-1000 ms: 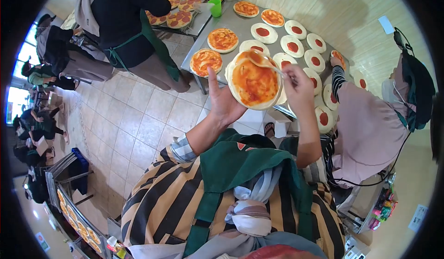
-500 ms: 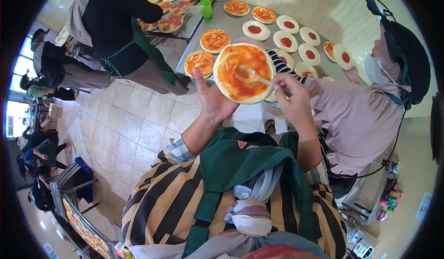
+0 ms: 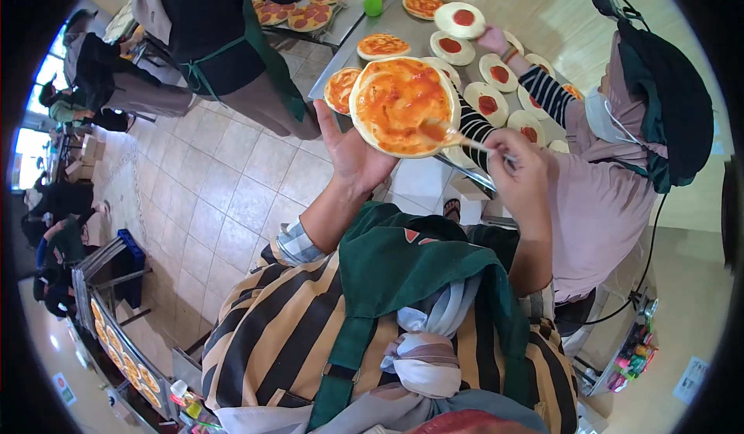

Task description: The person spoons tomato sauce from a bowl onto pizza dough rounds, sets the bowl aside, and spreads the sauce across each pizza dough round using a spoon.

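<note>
My left hand supports a round pizza base from beneath, thumb out at its left side. Red-orange sauce covers most of the base, leaving a pale rim. In my right hand is a spoon, its handle pinched between thumb and fingers. The bowl of the spoon rests on the sauce near the base's right edge. Just beyond, a metal table bears more bases, some spread with sauce, others with a red dab in the middle.
At my right, a co-worker in a striped sleeve reaches over the table, hand at a sauce-dabbed base. Another person in a green apron stands ahead left. A green cup stands near topped pizzas. Tiled floor lies left.
My spoon has moved from the middle of the sauce to the right edge, and the base has shifted slightly. The co-worker's hand has gone from the table's right side to its back.
</note>
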Demonstrator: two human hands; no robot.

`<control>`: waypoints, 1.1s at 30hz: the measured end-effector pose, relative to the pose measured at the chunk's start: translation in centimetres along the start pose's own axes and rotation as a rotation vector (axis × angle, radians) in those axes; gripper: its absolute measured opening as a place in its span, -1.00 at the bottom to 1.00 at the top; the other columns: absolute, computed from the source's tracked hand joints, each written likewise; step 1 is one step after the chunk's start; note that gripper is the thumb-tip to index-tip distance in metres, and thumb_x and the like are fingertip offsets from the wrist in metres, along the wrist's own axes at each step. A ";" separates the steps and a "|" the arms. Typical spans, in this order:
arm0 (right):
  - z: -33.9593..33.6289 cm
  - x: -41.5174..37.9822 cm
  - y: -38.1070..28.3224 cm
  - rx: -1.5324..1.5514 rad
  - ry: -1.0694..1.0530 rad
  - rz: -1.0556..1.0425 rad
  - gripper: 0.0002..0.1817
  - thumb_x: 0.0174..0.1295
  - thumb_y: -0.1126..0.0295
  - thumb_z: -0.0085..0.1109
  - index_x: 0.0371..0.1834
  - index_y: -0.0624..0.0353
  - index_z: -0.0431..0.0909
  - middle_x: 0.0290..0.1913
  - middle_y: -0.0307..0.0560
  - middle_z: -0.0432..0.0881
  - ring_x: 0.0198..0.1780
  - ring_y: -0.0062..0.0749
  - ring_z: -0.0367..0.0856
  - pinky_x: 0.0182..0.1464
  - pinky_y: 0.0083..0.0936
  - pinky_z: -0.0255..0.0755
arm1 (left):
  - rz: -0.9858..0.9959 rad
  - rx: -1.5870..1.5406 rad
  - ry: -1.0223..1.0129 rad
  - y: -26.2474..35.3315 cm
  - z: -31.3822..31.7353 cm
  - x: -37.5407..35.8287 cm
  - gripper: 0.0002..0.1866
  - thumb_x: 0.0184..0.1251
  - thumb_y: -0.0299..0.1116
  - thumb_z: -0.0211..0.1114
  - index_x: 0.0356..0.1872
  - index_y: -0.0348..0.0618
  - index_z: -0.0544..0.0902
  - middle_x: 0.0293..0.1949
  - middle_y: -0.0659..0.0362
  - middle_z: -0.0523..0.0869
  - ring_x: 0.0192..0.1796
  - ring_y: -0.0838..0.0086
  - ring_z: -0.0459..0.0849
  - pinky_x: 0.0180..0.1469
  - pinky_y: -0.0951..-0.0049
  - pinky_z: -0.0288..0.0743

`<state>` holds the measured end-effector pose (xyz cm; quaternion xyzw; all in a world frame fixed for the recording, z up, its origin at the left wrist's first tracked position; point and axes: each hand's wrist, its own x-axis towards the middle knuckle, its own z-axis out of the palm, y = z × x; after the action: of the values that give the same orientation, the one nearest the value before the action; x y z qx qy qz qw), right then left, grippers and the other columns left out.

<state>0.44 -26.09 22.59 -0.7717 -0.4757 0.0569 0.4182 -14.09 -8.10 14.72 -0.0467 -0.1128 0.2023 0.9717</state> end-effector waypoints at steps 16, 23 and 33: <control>-1.0 0.6 -5.2 -0.118 0.001 -0.159 -0.87 0.08 0.58 0.14 -0.29 0.21 0.52 -0.39 -0.01 0.58 -0.41 -0.31 0.62 -0.32 -0.46 0.45 | -0.021 0.069 -0.030 0.4 0.9 -3.0 0.23 -0.07 0.69 -0.07 0.51 -0.04 0.04 0.52 0.02 0.06 0.52 0.07 0.08 0.51 -0.04 -0.09; 0.0 3.4 -2.9 -0.064 0.121 -0.156 -0.89 0.13 0.54 0.11 -0.26 0.19 0.51 -0.36 -0.02 0.60 -0.37 -0.23 0.64 -0.33 -0.42 0.48 | -0.021 0.236 0.050 1.2 0.5 -2.9 0.24 -0.05 0.70 -0.12 0.52 -0.04 -0.02 0.52 0.00 0.04 0.53 0.07 0.06 0.51 -0.04 -0.08; 2.4 5.2 -2.9 -0.059 0.060 -0.191 -0.85 0.13 0.55 0.12 -0.22 0.21 0.51 -0.20 -0.01 0.67 -0.32 -0.24 0.69 -0.29 -0.42 0.52 | -0.082 0.289 0.039 1.4 -1.0 -2.7 0.24 -0.04 0.71 -0.17 0.53 -0.05 -0.04 0.52 0.00 0.03 0.53 0.08 0.06 0.51 -0.02 -0.07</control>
<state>0.09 -20.03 24.61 -0.7362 -0.5356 -0.0204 0.4131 -16.82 -7.99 13.05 0.0944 -0.0654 0.1756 0.9777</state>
